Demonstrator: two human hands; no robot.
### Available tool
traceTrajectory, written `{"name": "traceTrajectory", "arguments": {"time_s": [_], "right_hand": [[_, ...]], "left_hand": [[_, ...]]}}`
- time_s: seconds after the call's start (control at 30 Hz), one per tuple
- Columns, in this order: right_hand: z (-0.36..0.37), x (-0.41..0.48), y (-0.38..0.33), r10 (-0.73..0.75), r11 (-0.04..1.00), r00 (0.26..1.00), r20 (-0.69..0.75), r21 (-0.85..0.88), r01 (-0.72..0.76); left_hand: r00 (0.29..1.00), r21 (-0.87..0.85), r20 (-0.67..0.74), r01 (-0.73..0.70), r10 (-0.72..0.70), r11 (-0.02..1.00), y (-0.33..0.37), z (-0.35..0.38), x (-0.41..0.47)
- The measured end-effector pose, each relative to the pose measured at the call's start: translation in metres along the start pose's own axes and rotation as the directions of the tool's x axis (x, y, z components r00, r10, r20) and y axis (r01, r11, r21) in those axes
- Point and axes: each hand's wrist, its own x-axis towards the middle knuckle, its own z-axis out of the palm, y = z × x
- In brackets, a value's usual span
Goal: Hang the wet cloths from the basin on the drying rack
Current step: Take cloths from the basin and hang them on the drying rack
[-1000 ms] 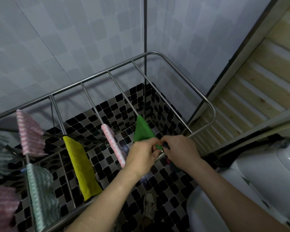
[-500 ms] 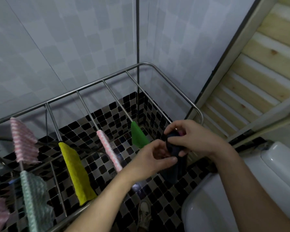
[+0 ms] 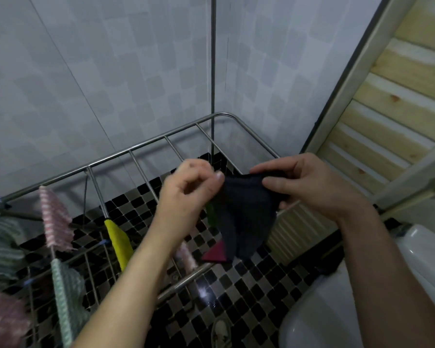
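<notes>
Above the rack (image 3: 146,146), both hands hold a dark cloth (image 3: 246,214): left hand (image 3: 186,194) pinches its top edge between thumb and fingers; right hand (image 3: 309,182) grips the other corner. Yellow cloth (image 3: 118,239) hangs on a rail.

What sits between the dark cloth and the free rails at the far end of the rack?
Nothing visible. Both hands hold the dark cloth spread above the drying rack; the far rails look bare. The green cloth hangs just behind it.
</notes>
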Motion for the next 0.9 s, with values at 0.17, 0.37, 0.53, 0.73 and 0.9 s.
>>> {"name": "traceTrajectory", "arguments": {"time_s": [0.17, 0.37, 0.53, 0.73, 0.9], "right_hand": [[-0.001, 0.012, -0.006, -0.051, 0.889, 0.991, -0.125, -0.459, -0.012], [-0.007, 0.033, -0.001, -0.218, 0.687, 0.899, -0.38, -0.714, -0.135], [0.008, 0.053, -0.014, -0.012, 0.962, 0.843, -0.538, -0.236, -0.138], [0.04, 0.044, -0.042, 0.083, 0.994, 0.989, -0.119, 0.074, -0.075], [0.053, 0.042, -0.046, -0.23, 0.911, 0.972, -0.048, -0.362, 0.197]], "left_hand": [[0.988, 0.349, -0.088, -0.086, 0.124, 0.933, 0.01, -0.025, 0.025], [0.996, 0.325, -0.082, 0.01, 0.018, 0.946, 0.019, -0.049, 0.036], [0.99, -0.355, 0.056, 0.139, -0.127, 0.925, 0.036, -0.042, 0.032], [0.972, -0.393, 0.099, 0.234, -0.212, 0.889, 0.035, -0.022, 0.035], [0.99, -0.107, 0.021, 0.142, -0.14, 0.984, 0.037, -0.023, 0.036]]}}
